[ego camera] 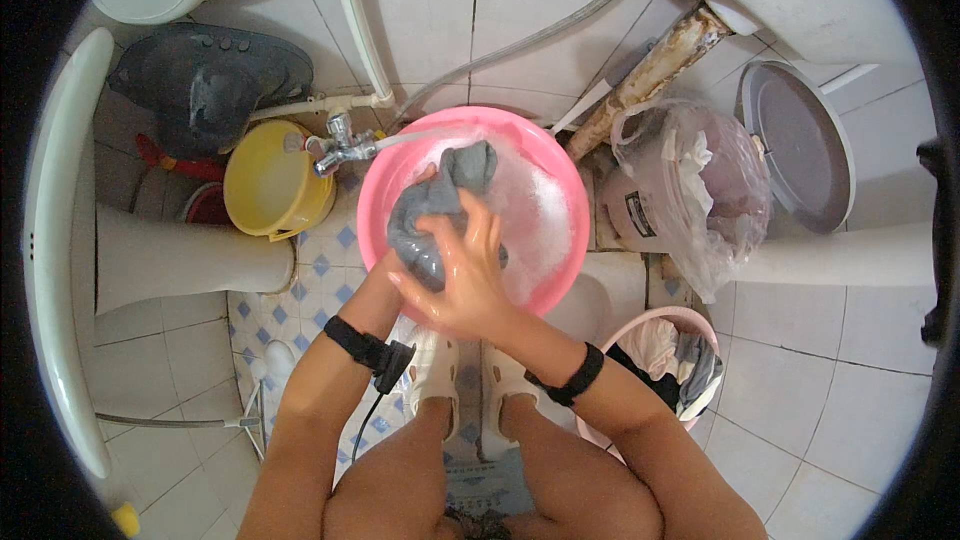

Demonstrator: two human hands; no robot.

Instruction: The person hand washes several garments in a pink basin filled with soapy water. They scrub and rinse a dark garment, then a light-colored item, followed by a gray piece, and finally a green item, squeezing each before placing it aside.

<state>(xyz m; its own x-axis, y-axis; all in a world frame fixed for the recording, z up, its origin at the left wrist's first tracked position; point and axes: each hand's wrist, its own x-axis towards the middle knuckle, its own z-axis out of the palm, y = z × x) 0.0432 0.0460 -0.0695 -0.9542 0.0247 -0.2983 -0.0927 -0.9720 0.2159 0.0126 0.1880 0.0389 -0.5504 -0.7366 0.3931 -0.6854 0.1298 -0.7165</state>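
Observation:
A wet grey cloth garment [427, 206] is bunched up over a pink plastic basin [574, 255] of sudsy water. My left hand [391, 264] holds the garment from below and behind. Most of that hand is hidden by the cloth, with only a bit of finger showing past it. My right hand [472, 270], wet and glossy, lies over the near side of the garment. Its fingers are spread and touch the cloth without a clear grip. White suds [551, 202] float at the basin's right side.
Water runs from a metal tap [341, 142] into the basin. A yellow bucket [322, 199] stands left of it. To the right are a bin with a clear plastic bag [720, 217], a rusty pipe [652, 79] and a pink basket [630, 322] of clothes. Black straps circle both forearms; a cable hangs from the left one.

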